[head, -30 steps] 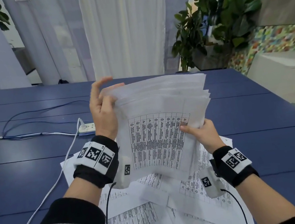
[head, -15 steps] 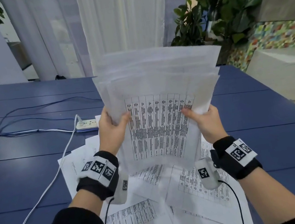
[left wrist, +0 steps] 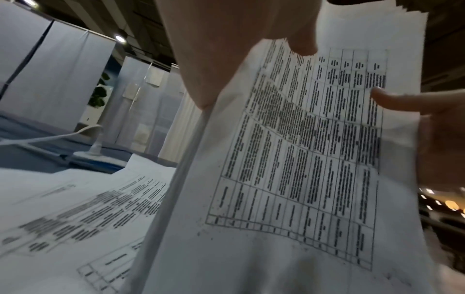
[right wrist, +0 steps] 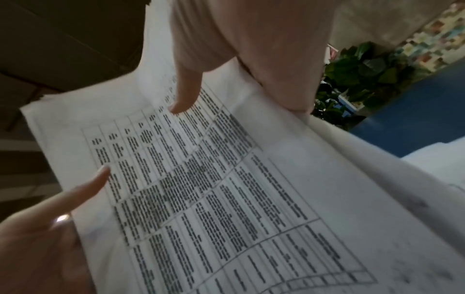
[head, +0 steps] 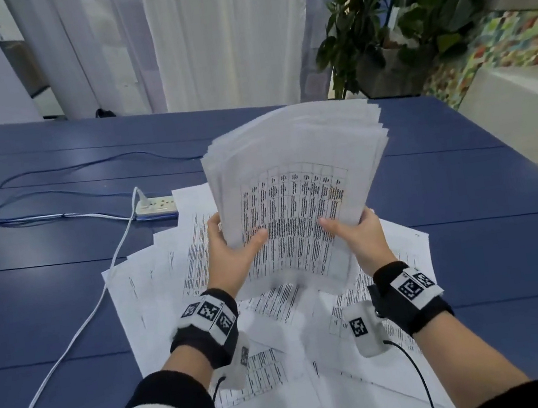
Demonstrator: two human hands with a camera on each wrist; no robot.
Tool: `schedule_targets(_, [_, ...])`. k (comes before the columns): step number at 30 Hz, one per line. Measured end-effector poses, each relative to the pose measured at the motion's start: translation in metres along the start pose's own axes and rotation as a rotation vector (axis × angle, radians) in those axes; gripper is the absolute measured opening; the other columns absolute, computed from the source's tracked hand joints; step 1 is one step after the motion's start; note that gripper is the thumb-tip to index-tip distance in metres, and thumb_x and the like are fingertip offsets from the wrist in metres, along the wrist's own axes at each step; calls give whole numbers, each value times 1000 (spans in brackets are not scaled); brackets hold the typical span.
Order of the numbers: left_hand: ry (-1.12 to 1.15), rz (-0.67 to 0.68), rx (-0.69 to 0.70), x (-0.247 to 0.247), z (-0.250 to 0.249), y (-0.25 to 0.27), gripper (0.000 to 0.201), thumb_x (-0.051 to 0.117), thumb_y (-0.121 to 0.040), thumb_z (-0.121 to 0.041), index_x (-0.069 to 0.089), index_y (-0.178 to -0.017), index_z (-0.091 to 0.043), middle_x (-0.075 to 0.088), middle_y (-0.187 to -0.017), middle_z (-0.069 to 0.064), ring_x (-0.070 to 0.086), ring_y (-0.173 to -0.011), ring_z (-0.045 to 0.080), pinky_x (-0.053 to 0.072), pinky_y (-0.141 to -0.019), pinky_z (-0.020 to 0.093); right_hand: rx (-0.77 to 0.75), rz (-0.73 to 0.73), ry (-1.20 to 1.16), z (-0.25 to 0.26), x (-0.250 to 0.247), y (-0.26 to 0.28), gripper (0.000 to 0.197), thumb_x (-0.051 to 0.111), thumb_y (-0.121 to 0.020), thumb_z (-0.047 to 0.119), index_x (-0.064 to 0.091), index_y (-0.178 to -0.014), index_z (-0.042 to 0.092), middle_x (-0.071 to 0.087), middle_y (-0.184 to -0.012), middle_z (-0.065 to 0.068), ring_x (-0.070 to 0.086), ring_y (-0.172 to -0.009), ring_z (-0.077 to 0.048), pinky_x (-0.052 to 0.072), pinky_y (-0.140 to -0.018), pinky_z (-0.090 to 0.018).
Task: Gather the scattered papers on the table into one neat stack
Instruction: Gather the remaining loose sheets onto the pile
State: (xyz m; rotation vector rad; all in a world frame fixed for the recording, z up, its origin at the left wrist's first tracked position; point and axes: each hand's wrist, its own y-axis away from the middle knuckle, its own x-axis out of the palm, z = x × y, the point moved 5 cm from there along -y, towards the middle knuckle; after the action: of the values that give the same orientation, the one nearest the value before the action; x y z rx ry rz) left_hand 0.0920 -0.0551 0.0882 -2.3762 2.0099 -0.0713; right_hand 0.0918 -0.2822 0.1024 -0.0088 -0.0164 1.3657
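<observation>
Partly done: thick sheaf of white printed papers clamped by left hand and right hand; loose white printed sheets left on blue table, 6 to 9 o'clock.

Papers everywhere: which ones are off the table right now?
Only the bundle, which both hands, left and right, hold upright by its lower sides. The loose sheets below lie flat, fanned over the blue table.

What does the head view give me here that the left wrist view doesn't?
Only the head view shows both wrists, the loose sheets spread on the blue table and the potted plant. Only the left wrist view shows the bundle's left edge side-on. Both show the held bundle, gripped by the left hand and right hand, and the power strip.
</observation>
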Motion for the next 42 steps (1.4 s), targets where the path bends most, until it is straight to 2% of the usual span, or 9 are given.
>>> schedule_targets(8, [-52,-2,-58,10,11,0,51,52,-91,-20,35,-137,-6,51,-129,2,51,-113,11,41,-99,29,98,-53,17,-24,7,-1,23,71,-78,8,58,-92,22,65,-93,5,62,-87,-8,49,-90,-31])
schedule_targets(13, [15,-70,58,-1,-14,-15,22,48,-94,-14,43,-116,-12,57,-107,-5,57,-97,8,49,-78,13,15,-94,26,-4,-4,-9,25,74,-75,8,54,-78,22,59,-74,10,57,-54,12,45,-56,-4])
schedule_targets(16, [-66,54,-96,3,10,-3,55,49,-93,-26,26,-140,-10,45,-134,-3,47,-123,15,37,-103,30,135,-20,96,-30,2,1,24,73,-77,14,59,-97,15,66,-94,-1,66,-84,-7,52,-73,-19])
schedule_targets(20, [-244,82,-173,1,28,10,41,45,-95,-21,38,-133,-6,54,-121,3,52,-119,21,40,-87,19,213,-30,172,-43,8,15,32,66,-84,22,60,-110,3,64,-99,-5,61,-97,-23,48,-95,-43])
schedule_targets(23, [-268,102,-147,-7,19,0,42,48,-95,-19,38,-134,-6,51,-118,-7,51,-109,10,41,-87,10,152,-24,252,-28,0,13,37,67,-83,20,59,-116,4,65,-104,-4,61,-98,-21,48,-91,-36])
schedule_targets(26, [-289,248,-181,-10,30,-16,43,54,-92,-18,45,-132,-5,55,-130,8,52,-121,24,43,-101,35,178,-26,228,-30,-17,16,32,70,-81,15,60,-111,7,67,-104,-2,63,-94,-16,48,-86,-31])
schedule_targets(31, [-853,480,-369,-25,95,-20,25,53,-91,-21,59,-116,-21,52,-131,8,50,-117,23,37,-102,32,600,-22,310,-102,-38,32,38,62,-86,6,52,-122,-5,61,-118,-16,58,-108,-31,45,-95,-39])
schedule_targets(36, [-1094,243,-432,-53,111,-31,59,56,-88,-31,32,-140,-16,25,-145,17,27,-132,36,30,-108,48,679,-63,407,-136,-45,41,46,62,-86,7,49,-129,-4,59,-121,-20,57,-110,-34,48,-91,-38])
schedule_targets(42, [-882,274,-499,-35,116,-46,57,57,-89,-25,32,-136,-6,49,-132,18,51,-115,35,43,-98,43,651,-111,325,-141,-42,40,49,59,-88,7,44,-134,1,54,-132,-17,52,-118,-32,42,-93,-35])
